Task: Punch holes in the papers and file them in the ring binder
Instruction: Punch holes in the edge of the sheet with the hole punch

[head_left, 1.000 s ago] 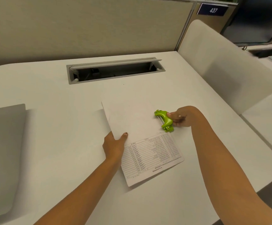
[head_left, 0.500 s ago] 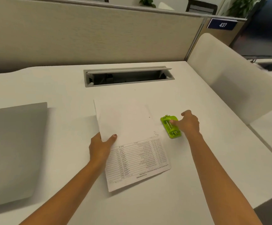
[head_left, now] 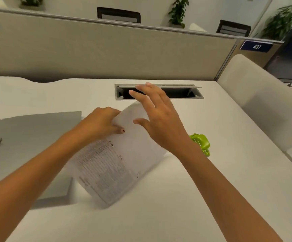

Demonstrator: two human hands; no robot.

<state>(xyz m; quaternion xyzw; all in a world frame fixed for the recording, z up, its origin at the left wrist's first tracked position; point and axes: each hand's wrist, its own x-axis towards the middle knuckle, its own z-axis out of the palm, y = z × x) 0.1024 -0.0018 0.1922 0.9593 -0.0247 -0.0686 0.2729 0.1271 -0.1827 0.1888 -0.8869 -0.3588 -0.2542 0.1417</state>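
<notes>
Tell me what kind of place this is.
Most likely an open-plan office, at a numbered workstation. A fabric partition backs the white desk, which has a cable hatch set into it, and a blue plate reading 437 marks the bay. Office chairs and potted plants stand beyond.

Left hand point(head_left: 100, 123) gripped the printed paper point(head_left: 117, 165) at its left edge, lifting it off the desk point(head_left: 211, 198). Right hand point(head_left: 161, 123) hovered spread above. Green hole punch point(head_left: 200, 143) toward right edge; grey ring binder point(head_left: 28, 137) at left edge.

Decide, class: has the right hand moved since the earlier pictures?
Yes. The right hand left the green hole punch and moved over the paper, towards the desk's cable slot.
</notes>
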